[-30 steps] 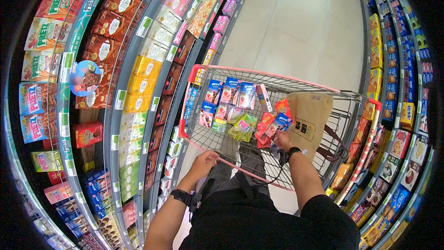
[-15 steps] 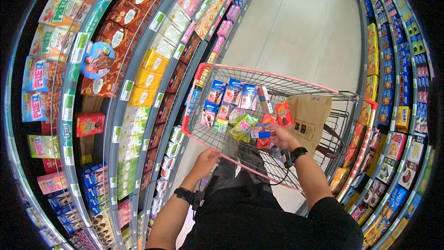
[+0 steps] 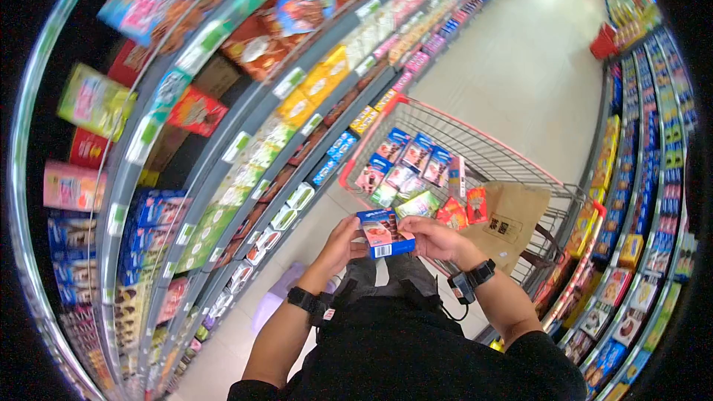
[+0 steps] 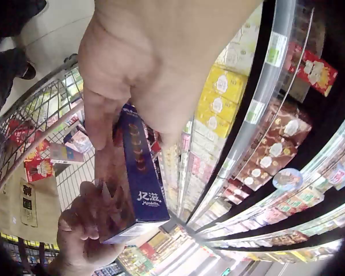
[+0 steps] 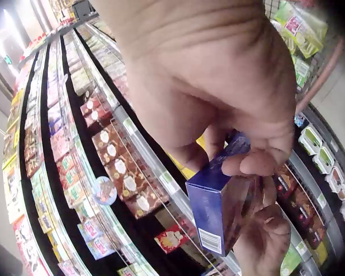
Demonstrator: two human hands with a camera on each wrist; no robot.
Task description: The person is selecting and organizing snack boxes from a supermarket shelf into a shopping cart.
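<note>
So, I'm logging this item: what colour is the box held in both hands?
Blue box, with a reddish picture on its face; the head view shows it best.

The person wears a black short-sleeved top (image 3: 416, 353) that ends above the elbows, leaving both forearms bare. Just below the top's left sleeve, a black strap (image 3: 303, 299) circles the left wrist with a small dark device clipped to it. A matching black band (image 3: 475, 276) sits on the right wrist, carrying a boxy grey-black unit, and a thin black cable (image 3: 451, 313) loops from it back toward the top.
</note>
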